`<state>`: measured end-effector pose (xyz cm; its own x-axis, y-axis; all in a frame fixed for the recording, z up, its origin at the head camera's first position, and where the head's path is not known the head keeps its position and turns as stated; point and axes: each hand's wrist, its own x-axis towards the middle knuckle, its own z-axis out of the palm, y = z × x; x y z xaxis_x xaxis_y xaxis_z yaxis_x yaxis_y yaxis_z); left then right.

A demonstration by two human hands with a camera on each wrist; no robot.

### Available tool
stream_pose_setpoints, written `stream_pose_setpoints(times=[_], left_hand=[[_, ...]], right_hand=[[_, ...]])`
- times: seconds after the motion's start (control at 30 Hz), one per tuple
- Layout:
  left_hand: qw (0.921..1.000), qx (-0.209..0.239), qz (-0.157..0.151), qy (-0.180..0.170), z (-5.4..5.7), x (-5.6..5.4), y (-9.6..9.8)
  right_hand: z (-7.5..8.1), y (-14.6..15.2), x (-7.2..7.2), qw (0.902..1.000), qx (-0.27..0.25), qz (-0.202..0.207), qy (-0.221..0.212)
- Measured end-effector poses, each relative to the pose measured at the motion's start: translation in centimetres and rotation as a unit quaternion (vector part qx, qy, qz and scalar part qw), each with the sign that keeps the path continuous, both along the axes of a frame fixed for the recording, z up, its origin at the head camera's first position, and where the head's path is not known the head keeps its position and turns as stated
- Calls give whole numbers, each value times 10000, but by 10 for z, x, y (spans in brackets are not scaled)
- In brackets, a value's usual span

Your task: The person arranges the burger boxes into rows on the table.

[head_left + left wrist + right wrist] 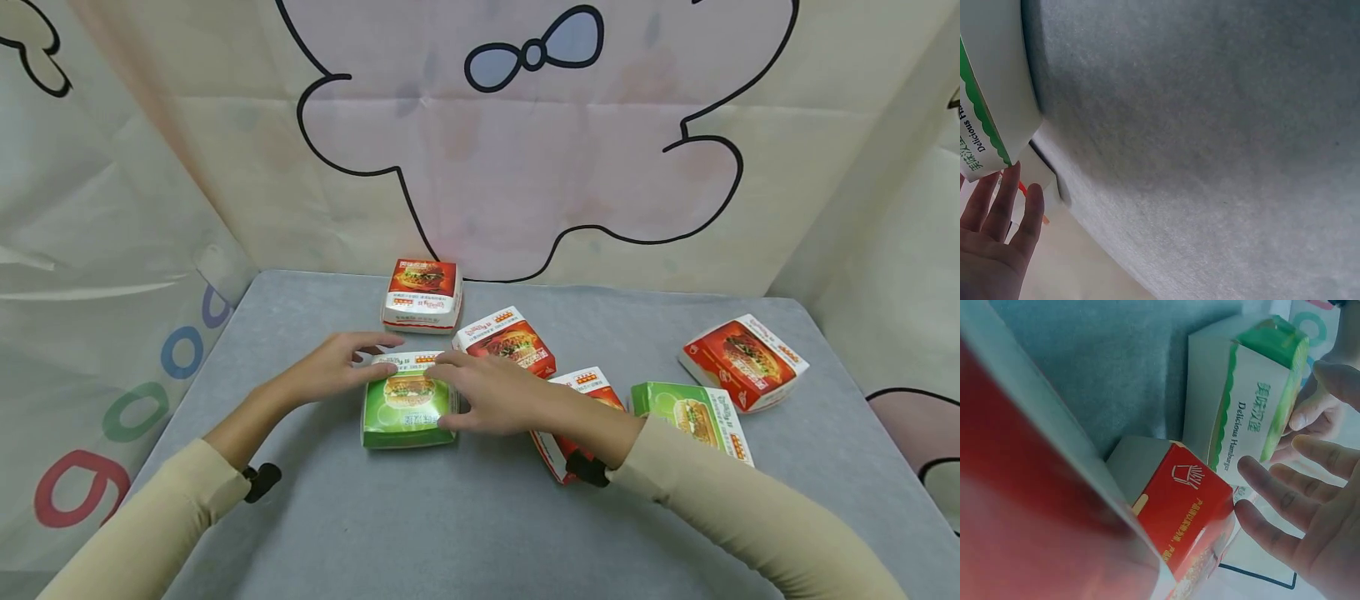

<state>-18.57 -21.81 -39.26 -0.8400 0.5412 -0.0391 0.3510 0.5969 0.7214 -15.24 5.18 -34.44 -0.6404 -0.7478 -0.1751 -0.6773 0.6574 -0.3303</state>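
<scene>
A green hamburger box [408, 408] lies on the grey table with both hands over it. My left hand [333, 367] is at its far left corner; the thumb lies over the lid and the other fingers reach past the back edge. In the left wrist view the fingers [1007, 200] stretch along the box's printed side [975, 119]. My right hand [498, 396] hovers at the box's right side, fingers loosely spread. In the right wrist view its fingers [1282, 494] look extended beside the green box [1241, 406], with nothing gripped.
Behind stands a red-and-white burger box [422, 300]. Another red box [513, 340] lies near the right hand, and a third [558, 454] is partly under the right forearm. Farther right are a green box [693, 417] and a red box [746, 362]. Printed cloth [525, 192] hangs behind.
</scene>
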Motion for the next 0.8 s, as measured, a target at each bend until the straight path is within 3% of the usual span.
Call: stream_pose_setpoints(times=[0.17,0.57,0.8], left_hand=[[10000,15,-39,-1,0,-1,1],[9999,92,-24,-73,-3,-3,4],[10000,-3,8,-4,-3,-3,7]], right_hand=[[-2,-4,2,9999,79,62,52],[-7,-8,2,9976,239,213,621],[-4,-5,0,9978,302,204,556]])
